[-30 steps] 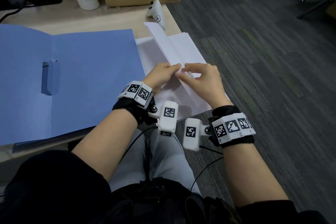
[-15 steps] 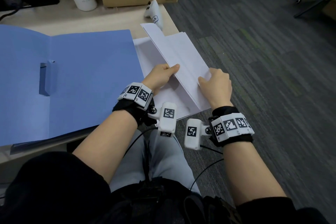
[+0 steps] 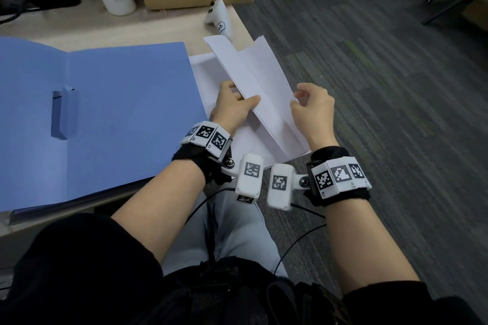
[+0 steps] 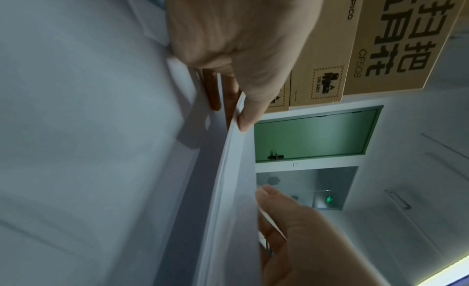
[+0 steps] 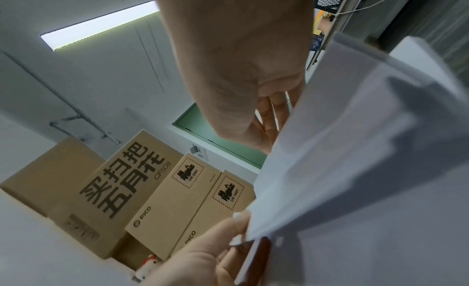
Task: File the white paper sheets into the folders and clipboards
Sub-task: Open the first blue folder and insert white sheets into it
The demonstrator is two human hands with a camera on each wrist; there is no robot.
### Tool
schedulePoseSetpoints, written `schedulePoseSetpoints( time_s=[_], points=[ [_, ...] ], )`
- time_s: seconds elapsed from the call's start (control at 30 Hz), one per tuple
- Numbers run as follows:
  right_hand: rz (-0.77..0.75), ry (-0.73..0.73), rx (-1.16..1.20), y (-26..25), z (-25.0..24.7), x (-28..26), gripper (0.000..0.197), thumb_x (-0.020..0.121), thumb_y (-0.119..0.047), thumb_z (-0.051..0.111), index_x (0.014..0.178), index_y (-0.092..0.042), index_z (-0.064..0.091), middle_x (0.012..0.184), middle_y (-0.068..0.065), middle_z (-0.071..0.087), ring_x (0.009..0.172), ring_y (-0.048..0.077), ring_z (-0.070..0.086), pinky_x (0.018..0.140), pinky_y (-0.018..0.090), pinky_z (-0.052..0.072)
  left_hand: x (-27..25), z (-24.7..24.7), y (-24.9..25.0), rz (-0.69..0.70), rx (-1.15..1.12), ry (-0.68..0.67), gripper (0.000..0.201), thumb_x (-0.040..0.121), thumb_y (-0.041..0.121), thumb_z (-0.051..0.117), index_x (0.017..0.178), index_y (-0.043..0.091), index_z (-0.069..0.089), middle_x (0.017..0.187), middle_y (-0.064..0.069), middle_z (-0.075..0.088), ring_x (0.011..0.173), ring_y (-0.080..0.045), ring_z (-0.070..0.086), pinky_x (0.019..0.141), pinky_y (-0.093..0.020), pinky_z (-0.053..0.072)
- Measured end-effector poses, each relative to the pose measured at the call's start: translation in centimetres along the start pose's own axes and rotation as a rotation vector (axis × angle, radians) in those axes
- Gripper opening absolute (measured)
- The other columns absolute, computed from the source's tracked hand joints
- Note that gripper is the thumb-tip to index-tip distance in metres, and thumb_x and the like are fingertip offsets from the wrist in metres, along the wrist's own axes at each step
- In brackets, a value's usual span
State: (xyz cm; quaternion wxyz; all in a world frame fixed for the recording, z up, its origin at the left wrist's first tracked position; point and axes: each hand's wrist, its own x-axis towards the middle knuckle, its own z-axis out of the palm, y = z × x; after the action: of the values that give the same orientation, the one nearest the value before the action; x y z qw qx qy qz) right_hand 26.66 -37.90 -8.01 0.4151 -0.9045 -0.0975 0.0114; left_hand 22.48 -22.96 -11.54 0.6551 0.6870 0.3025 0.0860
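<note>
Lifting a few sheets off the paper pile, folder open to our left.

Our left hand [image 3: 232, 108] pinches the raised sheets [image 3: 264, 92] at their left edge, and right hand [image 3: 313, 111] fingers curl on the right edge. Their long axis runs away from us. The blue folder [image 3: 118, 113] lies flat on the desk [image 3: 158, 26], nearer the left hand; grey carpet to the right.

Left hand [image 4: 236, 41] pinching paper sheets [image 4: 228, 170]

Dim, soft, blurred wrist views
</note>
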Motion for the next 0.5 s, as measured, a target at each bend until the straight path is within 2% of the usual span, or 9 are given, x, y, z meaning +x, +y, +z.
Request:
schedulePoseSetpoints(
  time_s=[0.03, 0.1, 0.13, 0.17, 0.2, 0.23, 0.3, 0.4, 0.5],
  points=[
    [0.005, -0.015, 0.034, -0.1, -0.1, 0.2, 0.032, 0.088, -0.007, 0.052, 0.119, -0.005, 0.062, 0.114, 0.010, 0.065, 0.103, 0.025, 0.060, 0.096, 0.034, 0.044, 0.0, 0.1, -0.1, 0.024, 0.012, 0.025, 0.072, 0.049, 0.043, 0.071, 0.110, 0.034, 0.036, 0.102, 0.005, 0.071, 0.100, -0.020, 0.066, 0.099, -0.049, 0.046],
    [-0.001, -0.061, 0.092, -0.4, -0.2, 0.3, 0.028, 0.091, -0.012, 0.053, 0.115, -0.006, 0.067, 0.112, 0.010, 0.068, 0.096, 0.019, 0.061, 0.087, 0.021, 0.044, -0.1, 0.2, -0.2, 0.089, 0.041, 0.035, 0.086, 0.052, 0.041, 0.070, 0.123, 0.048, 0.023, 0.091, 0.009, 0.071, 0.095, -0.022, 0.067, 0.097, -0.054, 0.045],
    [-0.012, -0.086, 0.108, -0.4, -0.3, 0.3, 0.026, 0.092, -0.014, 0.054, 0.113, -0.007, 0.068, 0.111, 0.009, 0.069, 0.094, 0.015, 0.059, 0.079, 0.013, 0.042, -0.3, 0.2, -0.1, 0.124, 0.057, 0.026, 0.082, 0.056, 0.037, 0.069, 0.123, 0.056, 0.026, 0.084, 0.012, 0.069, 0.088, -0.023, 0.065, 0.096, -0.055, 0.045],
    [-0.022, -0.105, 0.119, -0.4, -0.2, 0.3, 0.026, 0.091, -0.016, 0.056, 0.112, -0.008, 0.069, 0.110, 0.007, 0.069, 0.091, 0.012, 0.058, 0.070, 0.007, 0.040, -0.5, 0.3, 0.0, 0.154, 0.073, 0.019, 0.069, 0.060, 0.034, 0.068, 0.116, 0.061, 0.038, 0.081, 0.014, 0.065, 0.079, -0.021, 0.061, 0.096, -0.056, 0.045],
    [-0.026, -0.119, 0.130, -0.4, -0.1, 0.2, 0.026, 0.090, -0.018, 0.058, 0.111, -0.009, 0.070, 0.110, 0.004, 0.069, 0.088, 0.009, 0.057, 0.063, 0.002, 0.038, -0.7, 0.4, 0.2, 0.167, 0.080, 0.012, 0.052, 0.062, 0.034, 0.066, 0.104, 0.061, 0.051, 0.081, 0.014, 0.064, 0.074, -0.016, 0.057, 0.096, -0.056, 0.045],
    [-0.029, -0.128, 0.144, -0.4, 0.0, 0.2, 0.026, 0.089, -0.019, 0.060, 0.110, -0.009, 0.070, 0.111, 0.002, 0.070, 0.087, 0.008, 0.059, 0.062, 0.000, 0.039, -0.8, 0.5, 0.3, 0.174, 0.077, 0.001, 0.035, 0.063, 0.036, 0.065, 0.091, 0.057, 0.062, 0.081, 0.012, 0.065, 0.073, -0.012, 0.056, 0.098, -0.055, 0.045],
    [-0.035, -0.132, 0.169, -0.5, 0.2, 0.1, 0.026, 0.086, -0.021, 0.062, 0.109, -0.011, 0.072, 0.111, 0.001, 0.071, 0.087, 0.008, 0.064, 0.071, 0.007, 0.045, -1.3, 0.6, 0.8, 0.149, 0.041, -0.017, 0.011, 0.063, 0.045, 0.067, 0.074, 0.047, 0.071, 0.082, 0.012, 0.071, 0.079, -0.006, 0.061, 0.102, -0.051, 0.043],
    [-0.048, -0.150, 0.189, -0.8, 0.3, 0.0, 0.023, 0.085, -0.020, 0.065, 0.104, -0.012, 0.074, 0.103, 0.003, 0.074, 0.086, 0.011, 0.069, 0.078, 0.019, 0.050, -1.6, 0.4, 1.4, 0.094, 0.027, -0.072, 0.026, 0.062, 0.062, 0.069, 0.074, 0.039, 0.075, 0.087, 0.017, 0.074, 0.098, -0.006, 0.064, 0.105, -0.045, 0.042],
    [-0.074, -0.161, 0.213, -0.8, 0.4, 0.2, 0.022, 0.084, -0.018, 0.066, 0.102, -0.010, 0.075, 0.098, 0.006, 0.075, 0.085, 0.014, 0.070, 0.079, 0.022, 0.053, -1.2, 0.2, 1.3, 0.098, 0.001, -0.103, 0.033, 0.058, 0.063, 0.072, 0.075, 0.034, 0.076, 0.088, 0.011, 0.075, 0.103, -0.012, 0.066, 0.105, -0.043, 0.043]
  ],
)
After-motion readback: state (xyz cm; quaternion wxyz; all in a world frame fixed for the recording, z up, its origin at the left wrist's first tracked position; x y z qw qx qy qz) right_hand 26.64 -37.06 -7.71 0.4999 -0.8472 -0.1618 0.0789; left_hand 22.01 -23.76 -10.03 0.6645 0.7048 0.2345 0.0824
